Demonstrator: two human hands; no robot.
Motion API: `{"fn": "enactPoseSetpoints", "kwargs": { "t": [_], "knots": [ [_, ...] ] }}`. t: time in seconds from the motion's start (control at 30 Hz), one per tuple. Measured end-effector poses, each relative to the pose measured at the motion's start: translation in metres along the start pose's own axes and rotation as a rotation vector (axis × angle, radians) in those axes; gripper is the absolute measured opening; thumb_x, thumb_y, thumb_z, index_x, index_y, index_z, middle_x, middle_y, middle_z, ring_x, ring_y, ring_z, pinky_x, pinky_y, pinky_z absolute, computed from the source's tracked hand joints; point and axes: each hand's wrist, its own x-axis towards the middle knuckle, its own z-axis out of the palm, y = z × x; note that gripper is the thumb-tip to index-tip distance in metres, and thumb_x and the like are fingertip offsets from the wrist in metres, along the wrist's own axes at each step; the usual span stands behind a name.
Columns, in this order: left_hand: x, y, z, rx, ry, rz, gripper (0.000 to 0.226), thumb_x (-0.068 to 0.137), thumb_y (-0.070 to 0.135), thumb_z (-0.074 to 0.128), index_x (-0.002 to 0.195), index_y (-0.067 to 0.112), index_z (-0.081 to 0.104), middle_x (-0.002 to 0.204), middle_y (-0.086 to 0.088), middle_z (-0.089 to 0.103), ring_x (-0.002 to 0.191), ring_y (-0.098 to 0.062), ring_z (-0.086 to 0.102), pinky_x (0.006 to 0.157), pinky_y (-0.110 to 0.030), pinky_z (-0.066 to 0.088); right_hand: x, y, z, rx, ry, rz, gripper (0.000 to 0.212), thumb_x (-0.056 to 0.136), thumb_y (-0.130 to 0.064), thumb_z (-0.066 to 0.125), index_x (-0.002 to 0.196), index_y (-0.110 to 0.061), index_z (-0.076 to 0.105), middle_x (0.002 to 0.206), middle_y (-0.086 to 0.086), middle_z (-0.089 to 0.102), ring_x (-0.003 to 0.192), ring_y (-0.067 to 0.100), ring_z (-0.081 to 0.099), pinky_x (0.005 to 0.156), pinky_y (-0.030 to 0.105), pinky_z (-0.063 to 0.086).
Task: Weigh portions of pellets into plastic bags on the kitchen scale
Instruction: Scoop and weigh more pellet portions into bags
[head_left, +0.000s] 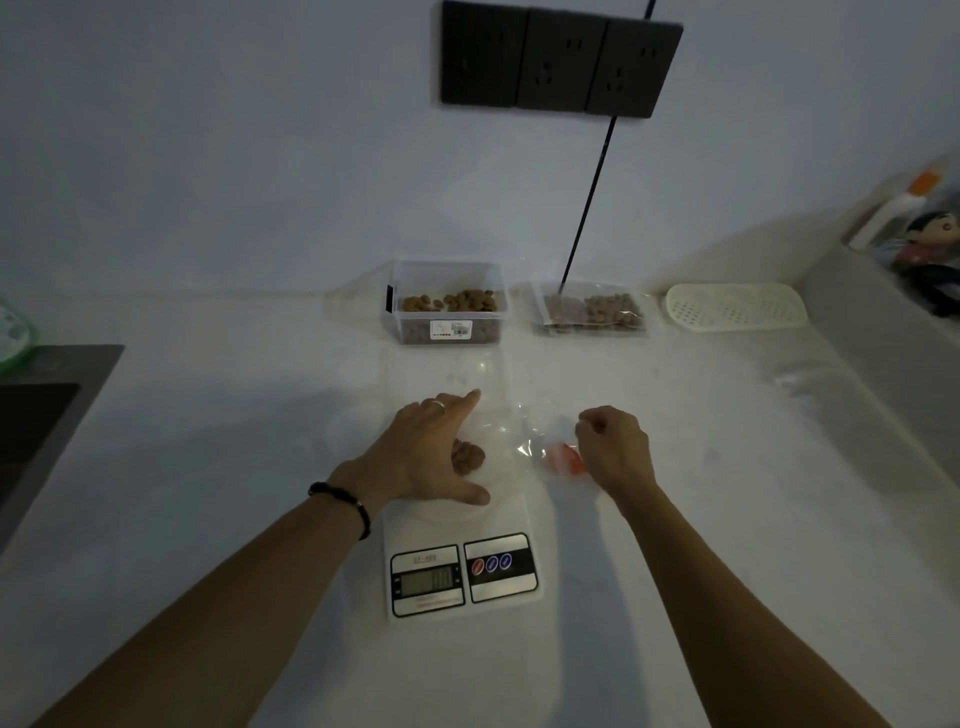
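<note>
A white kitchen scale (462, 577) sits in front of me on the counter. A clear plastic bag (506, 441) lies across its round platform, with a small heap of brown pellets (467, 456) inside. My left hand (431, 452) lies flat with spread fingers on the bag over the platform. My right hand (615, 447) is curled and pinches the bag's right end next to a red strip (563, 460). A clear tub of pellets (448, 304) stands at the back, and a filled bag of pellets (589, 312) lies to its right.
More empty clear bags (441, 364) lie between tub and scale. A white perforated tray (735, 306) lies at the back right. A dark sink (36, 415) is at the left. A black cable (589, 202) hangs from wall sockets (558, 60). A raised ledge (883, 332) runs along the right.
</note>
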Motion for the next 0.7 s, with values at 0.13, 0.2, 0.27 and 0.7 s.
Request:
{"fn": "enactPoseSetpoints", "kwargs": {
  "t": [0.13, 0.2, 0.27, 0.7],
  "knots": [
    [-0.023, -0.005, 0.009, -0.095, 0.176, -0.057, 0.101, 0.073, 0.068, 0.064, 0.150, 0.018, 0.023, 0.154, -0.007, 0.029, 0.139, -0.022, 0.027, 0.115, -0.037, 0.024, -0.024, 0.000, -0.003, -0.119, 0.158, -0.184, 0.031, 0.095, -0.019, 0.051, 0.123, -0.009, 0.060, 0.122, 0.011, 0.061, 0.111, 0.026, 0.056, 0.090, 0.030, 0.042],
    [-0.043, -0.005, 0.017, -0.107, 0.298, -0.094, 0.085, 0.082, 0.064, 0.052, 0.147, 0.014, 0.033, 0.151, -0.009, 0.035, 0.139, -0.023, 0.030, 0.115, -0.038, 0.026, -0.040, 0.002, 0.002, -0.176, 0.184, -0.285, 0.031, 0.095, -0.020, 0.052, 0.123, -0.011, 0.059, 0.125, 0.010, 0.058, 0.116, 0.026, 0.051, 0.093, 0.033, 0.042],
    [-0.064, -0.004, 0.026, -0.080, 0.346, -0.132, 0.080, 0.084, 0.064, 0.039, 0.144, 0.011, 0.038, 0.148, -0.011, 0.038, 0.140, -0.024, 0.029, 0.114, -0.037, 0.026, -0.057, 0.008, 0.008, -0.240, 0.184, -0.408, 0.029, 0.094, -0.020, 0.054, 0.121, -0.010, 0.060, 0.123, 0.010, 0.058, 0.113, 0.027, 0.051, 0.091, 0.038, 0.045],
    [-0.144, 0.006, 0.067, 0.022, 0.389, -0.216, 0.087, 0.081, 0.065, 0.020, 0.146, 0.009, 0.034, 0.154, -0.010, 0.031, 0.147, -0.023, 0.013, 0.120, -0.040, 0.011, -0.123, 0.052, 0.021, -0.409, 0.135, -0.666, 0.031, 0.087, -0.019, 0.063, 0.116, -0.009, 0.062, 0.111, 0.013, 0.063, 0.098, 0.033, 0.057, 0.074, 0.046, 0.053]
  ]
}}
